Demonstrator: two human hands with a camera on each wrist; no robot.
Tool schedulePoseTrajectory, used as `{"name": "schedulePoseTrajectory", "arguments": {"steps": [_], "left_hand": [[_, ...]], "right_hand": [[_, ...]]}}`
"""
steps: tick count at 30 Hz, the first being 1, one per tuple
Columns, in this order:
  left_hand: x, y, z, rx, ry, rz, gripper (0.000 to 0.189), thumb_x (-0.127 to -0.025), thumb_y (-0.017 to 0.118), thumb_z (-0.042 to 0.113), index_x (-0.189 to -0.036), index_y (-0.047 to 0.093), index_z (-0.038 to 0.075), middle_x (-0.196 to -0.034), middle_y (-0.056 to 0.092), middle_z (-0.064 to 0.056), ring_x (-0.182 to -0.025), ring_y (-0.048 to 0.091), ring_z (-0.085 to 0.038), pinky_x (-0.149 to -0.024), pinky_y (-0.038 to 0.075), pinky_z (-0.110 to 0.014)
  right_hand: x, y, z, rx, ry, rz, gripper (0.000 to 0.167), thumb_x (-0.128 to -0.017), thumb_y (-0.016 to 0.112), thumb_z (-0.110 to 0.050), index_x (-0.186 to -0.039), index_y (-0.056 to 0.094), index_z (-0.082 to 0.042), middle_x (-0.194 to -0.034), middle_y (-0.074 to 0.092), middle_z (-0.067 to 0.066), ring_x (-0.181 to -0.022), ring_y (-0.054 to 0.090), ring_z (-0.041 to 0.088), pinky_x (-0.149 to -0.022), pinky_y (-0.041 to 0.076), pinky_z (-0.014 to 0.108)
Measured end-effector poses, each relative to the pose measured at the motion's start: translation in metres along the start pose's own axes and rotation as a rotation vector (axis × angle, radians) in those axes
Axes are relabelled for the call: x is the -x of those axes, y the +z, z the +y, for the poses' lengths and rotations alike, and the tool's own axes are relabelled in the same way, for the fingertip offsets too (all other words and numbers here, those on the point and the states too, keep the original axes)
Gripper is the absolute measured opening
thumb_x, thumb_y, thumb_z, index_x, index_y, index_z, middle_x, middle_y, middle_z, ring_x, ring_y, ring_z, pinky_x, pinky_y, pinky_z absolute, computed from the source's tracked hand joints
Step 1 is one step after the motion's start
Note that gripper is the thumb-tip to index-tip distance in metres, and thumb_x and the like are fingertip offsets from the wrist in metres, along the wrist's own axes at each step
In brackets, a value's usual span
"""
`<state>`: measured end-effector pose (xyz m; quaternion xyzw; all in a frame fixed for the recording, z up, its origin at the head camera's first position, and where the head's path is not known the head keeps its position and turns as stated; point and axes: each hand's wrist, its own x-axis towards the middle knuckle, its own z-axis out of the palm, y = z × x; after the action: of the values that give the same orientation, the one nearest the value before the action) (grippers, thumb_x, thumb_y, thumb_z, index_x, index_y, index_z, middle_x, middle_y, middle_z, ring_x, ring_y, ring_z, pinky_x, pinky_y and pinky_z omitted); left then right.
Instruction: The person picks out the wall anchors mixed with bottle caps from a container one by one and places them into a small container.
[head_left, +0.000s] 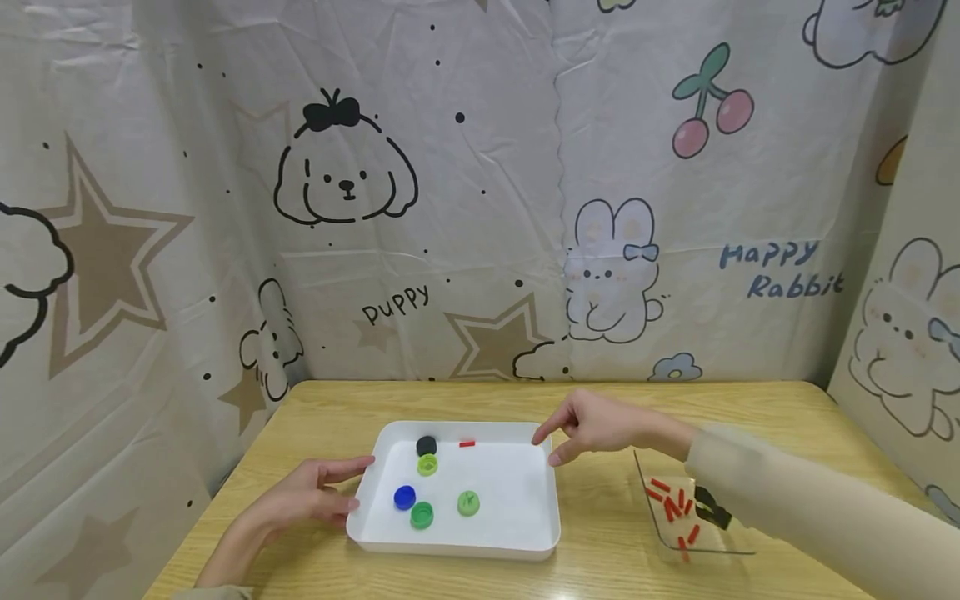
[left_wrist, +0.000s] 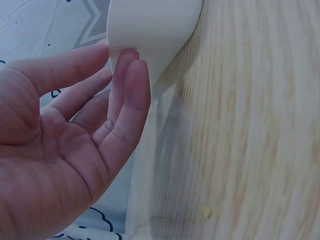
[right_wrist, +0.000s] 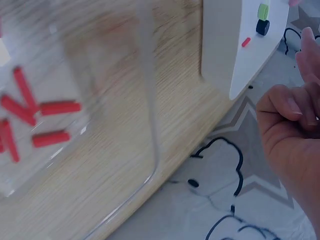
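A white tray lies on the table between both hands. My left hand is at its left side, fingertips touching the outer wall; the wall also shows in the left wrist view. My right hand hovers at the upper right rim, index finger and thumb extended and apart, other fingers folded, nothing visible between them. In the tray sit a black cap, a yellow-green cap, a blue cap, a green cap, a light green cap and one short red stick.
Right of the tray, partly under my right forearm, stands a clear box. Several red sticks and a black item are in it. Beyond the wooden table hangs a printed curtain.
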<state>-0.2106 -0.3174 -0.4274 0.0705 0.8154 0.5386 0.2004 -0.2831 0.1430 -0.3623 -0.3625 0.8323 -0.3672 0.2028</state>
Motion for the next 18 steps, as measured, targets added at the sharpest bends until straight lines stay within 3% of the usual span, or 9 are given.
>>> {"name": "schedulePoseTrajectory", "arguments": {"steps": [14, 18], "left_hand": [[-0.001, 0.001, 0.000, -0.008, 0.002, 0.005, 0.071, -0.091, 0.080, 0.009, -0.155, 0.049, -0.001, -0.160, 0.034, -0.034, -0.108, 0.071, -0.028, -0.086, 0.062, -0.044], [-0.001, 0.001, 0.000, -0.006, 0.002, 0.005, 0.071, -0.092, 0.080, 0.009, -0.155, 0.049, -0.001, -0.160, 0.034, -0.034, -0.109, 0.071, -0.028, -0.086, 0.062, -0.044]], "right_hand": [[-0.061, 0.019, -0.003, 0.086, -0.026, -0.072, 0.032, -0.087, 0.087, -0.011, -0.119, 0.081, -0.006, -0.052, 0.030, -0.009, -0.053, 0.025, 0.008, -0.054, 0.028, 0.022], [-0.073, 0.021, -0.001, 0.111, -0.070, -0.108, 0.034, -0.088, 0.086, -0.011, -0.121, 0.079, -0.003, -0.052, 0.031, -0.008, -0.053, 0.026, 0.007, -0.055, 0.027, 0.022]]}}
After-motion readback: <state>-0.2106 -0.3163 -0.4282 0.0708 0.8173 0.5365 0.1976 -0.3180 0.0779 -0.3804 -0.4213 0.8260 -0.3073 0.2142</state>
